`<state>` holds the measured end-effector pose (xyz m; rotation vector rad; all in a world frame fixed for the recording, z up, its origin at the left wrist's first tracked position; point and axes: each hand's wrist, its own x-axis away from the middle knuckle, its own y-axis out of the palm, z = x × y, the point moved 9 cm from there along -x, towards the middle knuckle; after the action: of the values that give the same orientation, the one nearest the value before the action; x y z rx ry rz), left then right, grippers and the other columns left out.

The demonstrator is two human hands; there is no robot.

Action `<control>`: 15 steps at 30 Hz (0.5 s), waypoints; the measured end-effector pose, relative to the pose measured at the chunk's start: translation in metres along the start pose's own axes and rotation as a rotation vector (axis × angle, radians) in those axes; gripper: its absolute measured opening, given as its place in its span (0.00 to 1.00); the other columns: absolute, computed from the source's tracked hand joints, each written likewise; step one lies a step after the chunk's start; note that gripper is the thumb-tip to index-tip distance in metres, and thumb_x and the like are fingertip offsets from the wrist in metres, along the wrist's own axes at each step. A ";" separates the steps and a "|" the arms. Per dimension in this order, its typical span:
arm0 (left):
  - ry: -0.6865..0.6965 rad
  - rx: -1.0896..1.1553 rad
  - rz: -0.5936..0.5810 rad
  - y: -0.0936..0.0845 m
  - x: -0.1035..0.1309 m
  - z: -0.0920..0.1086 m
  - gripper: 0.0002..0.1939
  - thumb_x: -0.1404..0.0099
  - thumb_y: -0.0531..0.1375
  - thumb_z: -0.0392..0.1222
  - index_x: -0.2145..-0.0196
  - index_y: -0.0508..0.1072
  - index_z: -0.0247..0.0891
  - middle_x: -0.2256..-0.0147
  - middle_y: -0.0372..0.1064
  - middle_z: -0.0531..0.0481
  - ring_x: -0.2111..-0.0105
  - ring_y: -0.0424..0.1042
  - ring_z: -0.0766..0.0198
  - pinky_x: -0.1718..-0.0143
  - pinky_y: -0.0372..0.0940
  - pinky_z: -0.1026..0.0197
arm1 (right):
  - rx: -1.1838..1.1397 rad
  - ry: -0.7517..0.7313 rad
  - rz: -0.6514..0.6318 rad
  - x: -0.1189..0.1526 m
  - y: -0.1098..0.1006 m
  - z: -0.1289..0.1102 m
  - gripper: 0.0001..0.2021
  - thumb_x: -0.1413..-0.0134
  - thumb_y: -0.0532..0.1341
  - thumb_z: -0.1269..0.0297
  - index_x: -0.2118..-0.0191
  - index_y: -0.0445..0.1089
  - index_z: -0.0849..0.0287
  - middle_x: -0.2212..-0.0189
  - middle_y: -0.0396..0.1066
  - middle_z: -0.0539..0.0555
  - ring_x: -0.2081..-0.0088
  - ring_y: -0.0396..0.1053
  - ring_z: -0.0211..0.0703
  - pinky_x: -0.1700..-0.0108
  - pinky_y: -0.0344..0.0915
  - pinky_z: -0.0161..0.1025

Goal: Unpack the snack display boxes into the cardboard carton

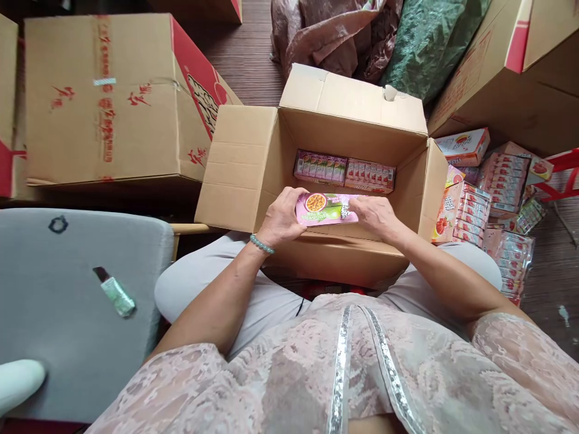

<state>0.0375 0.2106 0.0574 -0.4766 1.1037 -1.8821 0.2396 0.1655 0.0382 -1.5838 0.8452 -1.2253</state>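
Between my hands is a pink and green candy box [323, 208] with a passion fruit picture, held flat over the open carton [353, 123]. My left hand [284, 218] grips its left end, thumb near the front edge. Around its right end my right hand [377, 215] is closed, with the fingers partly hidden. Two packs stand inside the carton against its far wall: a purple and green pack [320, 167] on the left and a pink-red pack [370, 175] on the right, side by side.
Several fruit-printed packs [504, 181] lie piled right of the carton. A taped carton [104, 102] stands at the left. On the grey chair seat [81, 253] lies a green-handled tool [115, 293]. Brown [335, 36] and green plastic sacks [429, 48] lie behind.
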 end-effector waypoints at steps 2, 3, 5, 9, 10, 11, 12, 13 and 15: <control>-0.044 0.022 -0.006 0.003 0.000 0.000 0.32 0.49 0.67 0.41 0.45 0.69 0.38 0.52 0.71 0.44 0.52 0.73 0.51 0.50 0.72 0.54 | -0.003 -0.022 -0.038 -0.001 0.005 -0.009 0.20 0.28 0.48 0.71 0.43 0.74 0.57 0.53 0.78 0.61 0.58 0.73 0.48 0.65 0.51 0.40; -0.059 0.029 -0.008 0.004 0.001 0.000 0.32 0.49 0.67 0.42 0.45 0.70 0.39 0.52 0.71 0.44 0.53 0.73 0.51 0.50 0.72 0.54 | 0.003 -0.016 -0.050 -0.001 0.007 -0.010 0.20 0.29 0.49 0.72 0.43 0.74 0.57 0.52 0.78 0.61 0.58 0.74 0.48 0.65 0.52 0.40; -0.071 0.039 -0.020 0.005 0.002 0.001 0.32 0.49 0.68 0.44 0.46 0.70 0.39 0.52 0.71 0.45 0.53 0.74 0.51 0.51 0.72 0.54 | 0.022 0.004 -0.061 -0.002 0.010 -0.009 0.21 0.30 0.48 0.73 0.42 0.73 0.58 0.52 0.78 0.62 0.58 0.75 0.49 0.64 0.54 0.40; -0.074 0.068 -0.059 0.008 0.006 0.002 0.32 0.50 0.67 0.42 0.46 0.70 0.40 0.52 0.71 0.46 0.54 0.74 0.52 0.52 0.72 0.55 | 0.048 0.009 -0.097 0.001 0.014 -0.005 0.20 0.29 0.48 0.73 0.43 0.73 0.60 0.52 0.78 0.65 0.55 0.76 0.53 0.63 0.57 0.41; -0.076 0.076 -0.066 0.008 0.006 0.002 0.32 0.50 0.67 0.42 0.46 0.70 0.40 0.52 0.71 0.46 0.54 0.74 0.53 0.52 0.72 0.56 | 0.050 0.005 -0.107 0.003 0.015 -0.004 0.20 0.29 0.48 0.73 0.43 0.73 0.60 0.52 0.78 0.65 0.54 0.76 0.53 0.63 0.57 0.41; -0.076 0.082 -0.071 0.008 0.007 0.002 0.32 0.50 0.67 0.42 0.46 0.70 0.40 0.52 0.71 0.46 0.55 0.74 0.53 0.53 0.72 0.56 | 0.053 -0.001 -0.115 0.004 0.017 -0.003 0.20 0.29 0.48 0.73 0.43 0.73 0.60 0.52 0.78 0.65 0.54 0.77 0.53 0.63 0.56 0.41; -0.076 0.087 -0.075 0.008 0.008 0.002 0.32 0.49 0.66 0.42 0.46 0.70 0.39 0.52 0.71 0.46 0.55 0.74 0.53 0.53 0.72 0.56 | 0.058 -0.006 -0.123 0.005 0.018 -0.001 0.20 0.29 0.48 0.73 0.43 0.73 0.60 0.52 0.78 0.64 0.54 0.77 0.53 0.63 0.56 0.41; -0.075 0.090 -0.076 0.008 0.009 0.002 0.31 0.49 0.66 0.42 0.46 0.71 0.39 0.52 0.71 0.46 0.55 0.74 0.53 0.53 0.72 0.56 | 0.063 -0.006 -0.132 0.006 0.021 0.001 0.19 0.29 0.48 0.73 0.43 0.73 0.60 0.52 0.79 0.64 0.54 0.77 0.52 0.63 0.55 0.41; -0.072 0.091 -0.075 0.007 0.010 0.002 0.31 0.48 0.67 0.43 0.46 0.71 0.39 0.52 0.71 0.46 0.55 0.74 0.53 0.53 0.72 0.56 | 0.075 0.007 -0.159 0.008 0.027 0.009 0.18 0.28 0.49 0.72 0.44 0.73 0.60 0.53 0.79 0.64 0.53 0.77 0.52 0.63 0.53 0.41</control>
<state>0.0366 0.1999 0.0519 -0.5359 0.9611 -1.9556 0.2509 0.1516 0.0147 -1.6116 0.6794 -1.3597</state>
